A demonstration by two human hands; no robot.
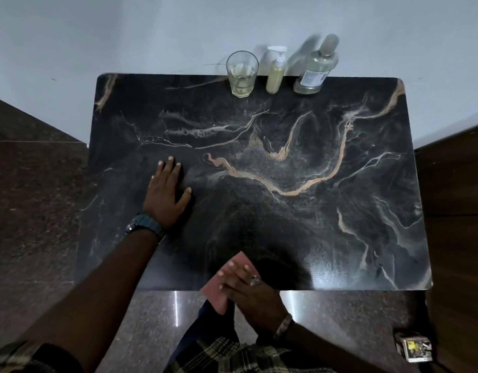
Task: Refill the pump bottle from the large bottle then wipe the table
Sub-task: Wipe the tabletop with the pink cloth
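The small pump bottle (276,74) with yellowish liquid stands at the far edge of the black marble table (259,211), between a glass (242,74) holding some pale liquid and the large clear bottle (314,68), which has its cap on. My left hand (167,192) lies flat on the table's left half, fingers spread, holding nothing. At the near edge my right hand (248,289) presses on a pink cloth (221,286) that hangs partly over the table's edge.
A pale wall runs behind the table. Brown stone floor surrounds it on both sides. A small printed box (416,348) sits on the floor at the lower right. A watch is on my left wrist.
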